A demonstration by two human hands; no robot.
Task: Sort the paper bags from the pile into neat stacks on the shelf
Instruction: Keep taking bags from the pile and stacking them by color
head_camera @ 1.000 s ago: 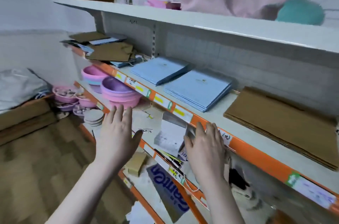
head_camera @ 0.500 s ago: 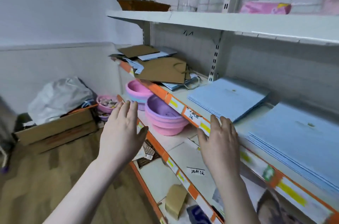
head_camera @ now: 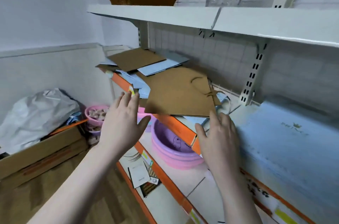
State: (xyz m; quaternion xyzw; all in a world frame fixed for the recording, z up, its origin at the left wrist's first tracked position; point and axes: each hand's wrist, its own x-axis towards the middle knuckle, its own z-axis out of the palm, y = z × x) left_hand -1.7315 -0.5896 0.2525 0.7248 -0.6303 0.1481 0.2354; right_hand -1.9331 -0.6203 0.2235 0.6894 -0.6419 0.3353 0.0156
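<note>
- Two hands raised before the pile, both with fingers spread and holding nothing: left hand point(head_camera: 123, 124) just short of the pile's near-left edge, right hand point(head_camera: 218, 132) at the front corner of the large brown bag point(head_camera: 180, 93), fingertips at or touching its lower edge; contact not certain.
- Pile of paper bags point(head_camera: 145, 69) lying on the middle shelf point(head_camera: 172, 122) at its left end: brown and pale blue bags crossed at odd angles, large brown bag on top and overhanging the orange front lip.
- Sorted stack of blue bags point(head_camera: 286, 132) lying flat on the same shelf to the right, just beside the pile.
- Risk: overhanging brown bag likely to slide off the lip if nudged from the back or lifted by one corner only; purple basin point(head_camera: 170, 146) and lower shelf directly beneath.
- Risk: pulling the top bag probably drags the loose blue ones under it; cord handles point(head_camera: 211, 93) may snag neighbouring bags.
- Risk: mixed colours interleaved, so grabbing several at once would likely carry a wrong bag into a stack.
- Hard to make out: number of bags in the pile, and what lies under the brown bag.
- Cut off: right end of the blue stack, past the frame edge; print on it blurred.
- Hidden: back of the pile behind the upper brown sheet point(head_camera: 136, 58).
</note>
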